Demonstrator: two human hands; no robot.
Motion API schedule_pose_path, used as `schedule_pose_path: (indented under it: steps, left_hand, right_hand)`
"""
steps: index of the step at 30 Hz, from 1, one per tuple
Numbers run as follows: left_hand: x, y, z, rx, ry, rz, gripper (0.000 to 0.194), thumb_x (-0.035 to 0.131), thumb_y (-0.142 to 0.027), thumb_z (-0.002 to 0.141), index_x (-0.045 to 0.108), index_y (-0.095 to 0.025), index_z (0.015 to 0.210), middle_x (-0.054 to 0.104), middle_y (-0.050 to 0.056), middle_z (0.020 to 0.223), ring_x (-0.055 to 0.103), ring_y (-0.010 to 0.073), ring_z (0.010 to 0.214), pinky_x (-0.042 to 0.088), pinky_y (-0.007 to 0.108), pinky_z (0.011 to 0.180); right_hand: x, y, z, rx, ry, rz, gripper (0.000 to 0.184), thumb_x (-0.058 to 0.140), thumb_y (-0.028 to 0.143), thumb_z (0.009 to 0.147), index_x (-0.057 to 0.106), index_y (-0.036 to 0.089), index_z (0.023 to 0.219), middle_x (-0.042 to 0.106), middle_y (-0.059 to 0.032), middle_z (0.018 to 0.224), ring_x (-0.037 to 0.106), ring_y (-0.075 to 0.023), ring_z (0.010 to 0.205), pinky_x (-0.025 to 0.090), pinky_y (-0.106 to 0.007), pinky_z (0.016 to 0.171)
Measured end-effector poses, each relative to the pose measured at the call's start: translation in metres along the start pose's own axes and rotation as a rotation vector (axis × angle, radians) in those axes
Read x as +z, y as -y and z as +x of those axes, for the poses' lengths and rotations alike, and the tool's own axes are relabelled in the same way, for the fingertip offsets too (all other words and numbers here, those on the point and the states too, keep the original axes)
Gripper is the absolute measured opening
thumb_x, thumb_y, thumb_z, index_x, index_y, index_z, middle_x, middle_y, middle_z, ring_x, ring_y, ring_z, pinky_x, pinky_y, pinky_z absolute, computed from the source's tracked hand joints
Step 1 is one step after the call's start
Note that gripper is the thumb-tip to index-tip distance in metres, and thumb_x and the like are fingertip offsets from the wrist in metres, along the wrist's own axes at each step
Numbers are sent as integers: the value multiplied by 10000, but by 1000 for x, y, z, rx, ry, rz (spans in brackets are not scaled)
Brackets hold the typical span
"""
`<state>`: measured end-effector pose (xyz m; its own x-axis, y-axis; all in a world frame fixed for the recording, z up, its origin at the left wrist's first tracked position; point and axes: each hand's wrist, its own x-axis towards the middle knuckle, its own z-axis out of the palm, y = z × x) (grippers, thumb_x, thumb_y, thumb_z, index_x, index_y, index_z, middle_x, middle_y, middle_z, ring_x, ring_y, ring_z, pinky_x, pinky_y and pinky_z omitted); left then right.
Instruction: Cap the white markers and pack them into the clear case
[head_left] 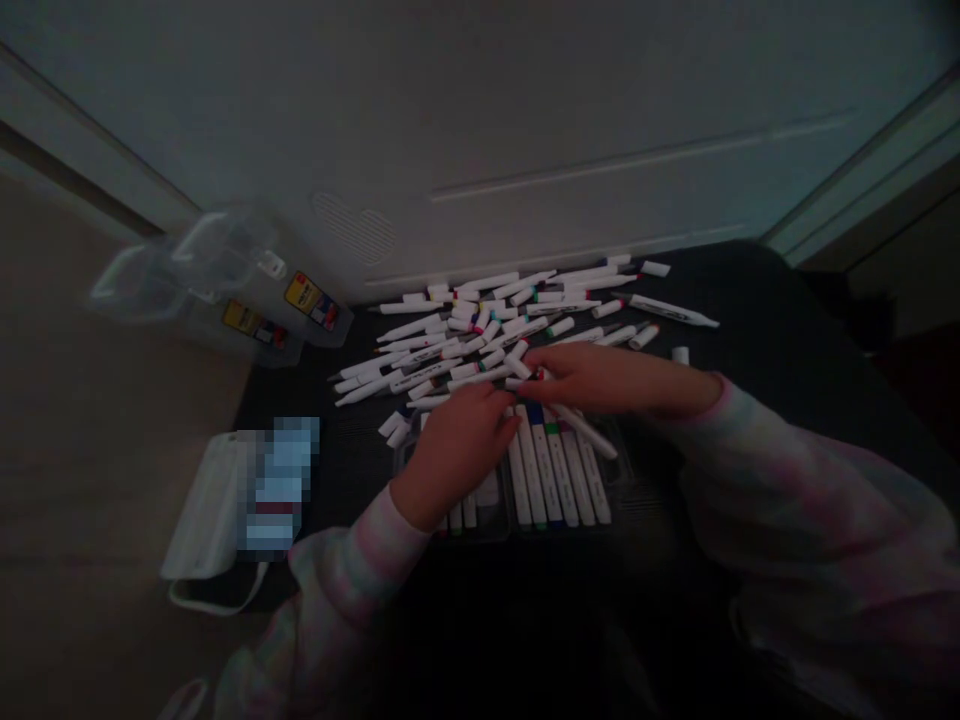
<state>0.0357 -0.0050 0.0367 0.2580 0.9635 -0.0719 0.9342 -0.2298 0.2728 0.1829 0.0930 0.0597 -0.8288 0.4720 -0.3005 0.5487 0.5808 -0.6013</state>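
My left hand (461, 440) is closed above the left part of a clear plastic case (495, 522), its fingertips pinched and what they hold hidden. From the right, my right hand (600, 378) reaches in with fingers closed around a white marker (589, 432), whose body slants out below the palm. The two hands' fingertips nearly meet. A white cap (517, 358) shows at the right fingertips. White markers (555, 475) stand side by side in the case's right part. Others in the left part are partly covered by my left hand.
Many uncapped markers (420, 378) and loose caps lie heaped on the dark tabletop (750, 400) behind the case. Two clear plastic containers (225, 250) with yellow labels stand at back left. A white device with a strap (206, 510) and a blurred-out phone-like object (281, 490) lie left.
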Motion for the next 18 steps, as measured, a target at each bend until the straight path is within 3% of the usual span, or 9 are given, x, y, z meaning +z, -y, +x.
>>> schedule_pose_path:
  steps: [7, 11, 15, 18]
  left_hand:
    - [4, 2, -2, 42, 124, 100, 290, 466, -322, 810, 544, -123, 1006, 583, 94, 969, 528, 249, 916, 446, 368, 764]
    - [5, 9, 2, 35, 172, -35, 257, 509, -300, 782, 545, -133, 974, 578, 87, 972, 531, 231, 916, 428, 357, 789]
    - [3, 14, 8, -6, 184, -130, 196, 519, -317, 769, 552, -163, 885, 583, 42, 851, 550, 190, 799, 435, 309, 692]
    - [2, 16, 10, -75, 196, -328, 190, 520, -348, 758, 553, -181, 842, 586, 9, 764, 553, 166, 705, 424, 285, 621]
  right_hand:
    - [27, -9, 9, -66, 55, -96, 265, 391, 263, 782, 561, 122, 928, 637, -120, 931, 589, -203, 814, 408, -279, 702]
    - [28, -9, 8, -73, 30, -83, 289, 393, 248, 781, 565, 125, 978, 637, -120, 988, 596, -211, 875, 415, -275, 737]
    - [29, -11, 10, -45, 25, -86, 282, 389, 267, 787, 568, 124, 952, 647, -118, 948, 604, -213, 832, 424, -278, 701]
    - [29, -12, 12, -56, 47, -56, 299, 386, 282, 796, 567, 118, 968, 641, -115, 969, 595, -206, 851, 420, -277, 723]
